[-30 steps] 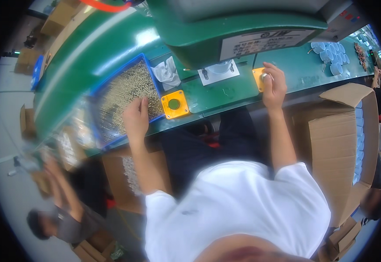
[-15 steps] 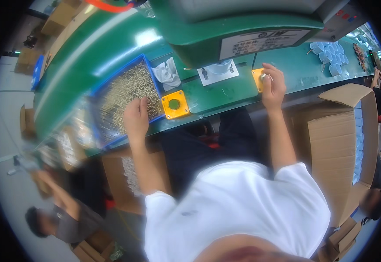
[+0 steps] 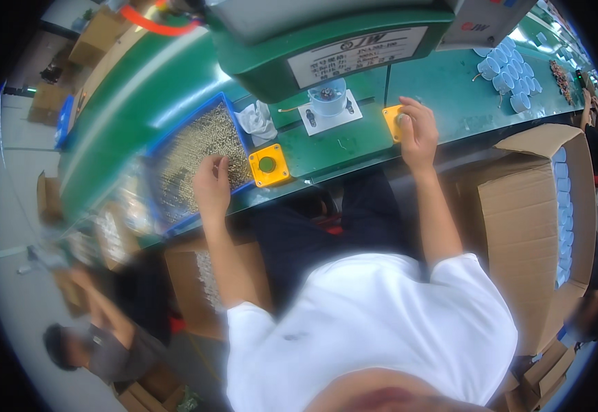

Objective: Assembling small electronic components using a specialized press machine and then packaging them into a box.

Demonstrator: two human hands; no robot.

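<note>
My left hand (image 3: 212, 187) is over the blue tray (image 3: 238, 123) of small brass-coloured pins (image 3: 196, 147), fingers curled in toward the thumb. Whatever it may hold is too small to make out. Close to it, a yellow box with a green button (image 3: 267, 164) sits at the table edge. My right hand (image 3: 419, 135) is at a second yellow button box (image 3: 391, 123), its bent fingers and thumb apart around the button. Between the hands, a light blue cup (image 3: 327, 104) stands on a white plate (image 3: 346, 118) below the green press head (image 3: 264, 79). Dark parts show inside the cup.
Crumpled white tissue (image 3: 258, 122) lies beside the tray. Several light blue cups (image 3: 508, 72) stand at the far right of the green table. A large cardboard box (image 3: 518, 220) holds stacked cups at right; another box (image 3: 188, 288) is below left. A co-worker (image 3: 107, 336) sits at left.
The view has shifted, with the press head now farther left and the cup more fully visible. My right hand's fingers have loosened and spread at the button. My left hand stays at the tray.
</note>
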